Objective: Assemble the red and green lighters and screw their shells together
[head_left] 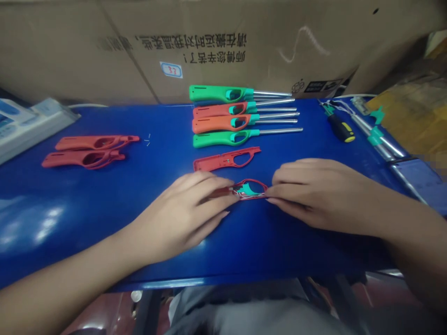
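Observation:
Between my hands lies a red lighter shell [256,182] with a teal trigger [247,188] and thin white wires showing in its loop. My left hand [190,209] grips the handle end, its fingers covering most of it. At the other end, the fingertips of my right hand [314,195] pinch the shell's narrow tip. Just beyond them rests an empty red half shell [223,160], inner side up. Farther back, several assembled green and orange lighters [223,123] with metal tubes lie in a stack of rows.
Two red shells [84,159] and tiny screws [147,140] are at the left. A power strip [38,125] sits far left. Behind stands a cardboard box [209,28]. A screwdriver [341,128], metal tubes [387,144] and a phone [421,184] lie right on the blue table [146,186].

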A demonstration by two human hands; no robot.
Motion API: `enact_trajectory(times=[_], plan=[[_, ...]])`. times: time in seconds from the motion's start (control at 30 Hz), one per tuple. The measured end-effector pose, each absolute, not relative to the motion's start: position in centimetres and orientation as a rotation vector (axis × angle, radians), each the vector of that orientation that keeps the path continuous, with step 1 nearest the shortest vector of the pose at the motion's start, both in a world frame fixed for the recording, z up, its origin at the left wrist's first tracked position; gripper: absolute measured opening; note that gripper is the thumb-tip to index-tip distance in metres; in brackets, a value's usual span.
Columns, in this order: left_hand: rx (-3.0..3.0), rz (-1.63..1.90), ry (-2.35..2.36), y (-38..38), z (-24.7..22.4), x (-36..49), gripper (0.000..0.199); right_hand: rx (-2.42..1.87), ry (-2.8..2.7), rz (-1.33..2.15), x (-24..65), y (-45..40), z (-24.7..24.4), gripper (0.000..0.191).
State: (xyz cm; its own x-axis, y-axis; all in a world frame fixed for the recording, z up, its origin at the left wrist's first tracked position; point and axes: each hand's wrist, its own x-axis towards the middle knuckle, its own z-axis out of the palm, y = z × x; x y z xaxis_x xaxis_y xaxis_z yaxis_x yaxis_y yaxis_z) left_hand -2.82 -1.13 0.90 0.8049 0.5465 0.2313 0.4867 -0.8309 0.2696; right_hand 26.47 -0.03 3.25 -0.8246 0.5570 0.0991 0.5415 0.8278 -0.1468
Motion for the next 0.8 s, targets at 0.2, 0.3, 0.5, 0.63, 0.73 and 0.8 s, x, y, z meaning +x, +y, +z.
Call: enact_trajectory(times=[0.2, 0.3, 0.5, 0.63, 0.73, 0.8], plan=[[2.75, 0.378, 0.778, -0.9, -0.5, -2.5, 0.043, -0.877, -2.914, 0.185, 26.5, -0.5, 3.0, 0.029], [2.721, 0.381, 0.767, -0.9, -0.6, -2.6, 0.043, -0.884, -2.913, 0.227, 26.5, -0.6, 3.2, 0.028], [2.746, 0.377, 0.761, -1.0, -0.7, -2.8, 0.046, -0.889, -2.898, 0.271, 26.3, -0.9, 3.2, 0.028], [2.711, 0.369, 0.746, -1.0, -0.8, -2.8, 0.054, -1.051, -2.842, 0.469, 25.8, -1.1, 3.1, 0.024], [2.681, 0.361, 0.727, -0.9, -0.9, -2.8, 0.063, -1.167, -2.736, 0.601, 25.5, -1.3, 3.4, 0.025], [2.674, 0.359, 0.722, -0.9, -0.9, -2.9, 0.065, -1.205, -2.687, 0.652, 25.3, -1.4, 3.5, 0.025]])
